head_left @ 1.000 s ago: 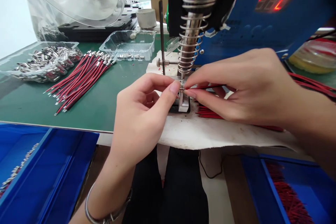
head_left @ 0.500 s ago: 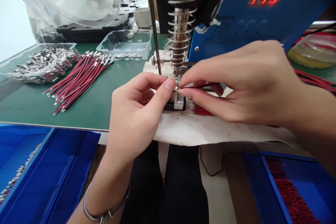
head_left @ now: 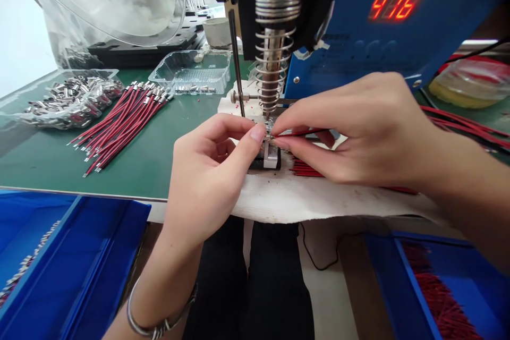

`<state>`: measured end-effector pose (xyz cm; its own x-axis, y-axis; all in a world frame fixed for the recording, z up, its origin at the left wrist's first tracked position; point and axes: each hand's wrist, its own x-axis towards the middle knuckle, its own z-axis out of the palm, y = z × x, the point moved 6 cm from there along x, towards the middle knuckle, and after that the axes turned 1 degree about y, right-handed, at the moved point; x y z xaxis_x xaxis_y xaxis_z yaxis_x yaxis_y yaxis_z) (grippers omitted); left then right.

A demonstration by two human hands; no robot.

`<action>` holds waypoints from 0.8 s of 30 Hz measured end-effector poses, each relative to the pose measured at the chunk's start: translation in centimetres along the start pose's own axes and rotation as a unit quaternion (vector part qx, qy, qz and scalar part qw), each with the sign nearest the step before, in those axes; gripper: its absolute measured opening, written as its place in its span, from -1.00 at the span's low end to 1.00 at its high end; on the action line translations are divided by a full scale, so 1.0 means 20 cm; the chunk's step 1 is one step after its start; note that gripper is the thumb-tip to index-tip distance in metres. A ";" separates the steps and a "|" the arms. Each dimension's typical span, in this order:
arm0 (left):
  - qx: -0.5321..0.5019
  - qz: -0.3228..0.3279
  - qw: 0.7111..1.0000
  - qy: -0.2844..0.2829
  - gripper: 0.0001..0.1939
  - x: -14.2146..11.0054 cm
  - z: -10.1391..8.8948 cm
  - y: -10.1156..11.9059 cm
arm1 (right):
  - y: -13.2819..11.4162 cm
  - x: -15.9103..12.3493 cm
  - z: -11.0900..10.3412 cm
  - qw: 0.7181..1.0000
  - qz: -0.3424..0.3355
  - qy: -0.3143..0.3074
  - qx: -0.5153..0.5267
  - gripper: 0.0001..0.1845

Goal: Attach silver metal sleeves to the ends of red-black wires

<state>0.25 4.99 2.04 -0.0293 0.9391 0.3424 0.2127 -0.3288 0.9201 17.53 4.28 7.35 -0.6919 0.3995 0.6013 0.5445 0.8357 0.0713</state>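
Thumb and forefinger of my left hand (head_left: 211, 170) pinch a small metal piece, mostly hidden by the fingertips, right under the tip of the spring-wrapped soldering iron (head_left: 272, 64). My right hand (head_left: 358, 127) closes from the other side on a thin red-and-black wire (head_left: 308, 133), whose end meets the metal piece. Both sets of fingertips nearly touch, just above a small metal fixture (head_left: 271, 158) on a black base. Whether the wire end is inside the piece or against it, I cannot tell.
Left on the green table (head_left: 131, 183) lie a wire bundle (head_left: 123, 125) and a tray of metal parts (head_left: 71, 98). Behind stands another clear tray (head_left: 195, 71). A blue machine (head_left: 350, 58) reads 416. More wires (head_left: 305, 167) rest on white cloth (head_left: 287, 202). Blue bins (head_left: 79, 265) sit below.
The view has shifted slightly. Both hands keep their pinch at the iron's tip, with the wire dipping a little lower. The red display now reads clearly.
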 end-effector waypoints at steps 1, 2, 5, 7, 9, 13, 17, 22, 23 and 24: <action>0.000 0.000 1.000 -0.001 -0.86 0.00 0.00 0.00 | 0.00 0.00 0.00 1.000 -0.001 0.002 -0.002 -0.83; 0.001 0.001 1.000 -0.002 -0.86 0.00 0.00 0.00 | 0.00 0.00 0.00 1.000 0.001 0.006 -0.002 -0.82; 0.004 0.000 1.000 -0.004 -0.87 0.01 0.00 0.00 | -0.01 0.01 -0.01 1.000 0.009 0.008 -0.003 -0.83; 0.005 0.003 1.000 -0.008 -0.87 0.01 0.00 0.00 | -0.01 0.01 0.00 1.000 0.013 0.001 -0.006 -0.84; 0.007 0.005 1.000 -0.011 -0.87 0.01 0.01 0.00 | -0.01 0.01 -0.01 1.000 0.012 0.003 -0.008 -0.85; -0.003 0.006 1.000 -0.007 -0.87 0.01 0.00 0.00 | 0.00 0.01 -0.01 1.000 0.007 0.021 0.000 -0.90; 0.003 0.005 1.000 0.000 -0.87 0.01 -0.01 0.00 | 0.00 0.00 0.00 1.000 0.006 0.024 0.011 -0.90; 0.010 0.003 1.000 -0.002 -0.83 0.01 0.00 -0.01 | 0.00 -0.01 0.01 0.999 0.003 0.032 -0.002 -0.91; 0.006 0.003 1.000 -0.004 -0.84 0.01 0.00 -0.01 | 0.00 -0.01 0.01 0.999 0.001 0.035 -0.005 -0.91; 0.003 0.004 1.000 -0.005 -0.85 0.01 0.00 -0.01 | 0.00 -0.01 0.01 0.999 0.000 0.036 -0.006 -0.92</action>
<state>0.22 5.23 1.94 -0.0175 0.9377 0.3471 0.2195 -0.3350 0.9163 17.54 4.26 7.17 -0.6565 0.3710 0.6568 0.5505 0.8309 0.0809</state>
